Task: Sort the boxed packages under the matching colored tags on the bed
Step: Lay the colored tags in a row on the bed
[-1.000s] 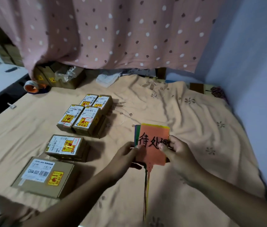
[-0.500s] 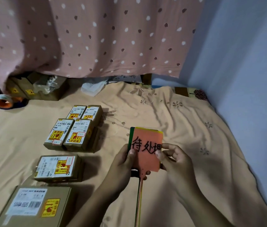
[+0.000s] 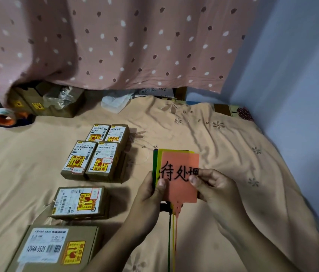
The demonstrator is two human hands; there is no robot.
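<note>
Tags first, and you've got them: a fanned stack of flat plastic tags (image 3: 179, 179), orange on top with black handwritten characters, yellow and green edges peeking out behind its upper left. Your left hand (image 3: 150, 195) pinches the stack's left edge, thumb on the face; your right hand (image 3: 211, 187) pinches the right edge, thumb over the last character. Both grips are narrow and closed on the tags, held up off the peach floral bedsheet (image 3: 233, 154).

Orientation: the stack's long axis runs away from you, top edge far, and the writing reads upright to you. Thin cords in orange, yellow and green hang straight down from the near edge, below your grip.

Progress, by my reading: barely started. No tag lies on the bed yet, so there are no sorting zones. Left of your grip sit the brown cardboard boxes with white shipping labels and yellow stickers (image 3: 94, 158), four clustered side by side; nearer you, one medium box (image 3: 79, 203), then a larger one (image 3: 54, 250). All unsorted, labels up. Laying out the tags looks like the next job.
</note>
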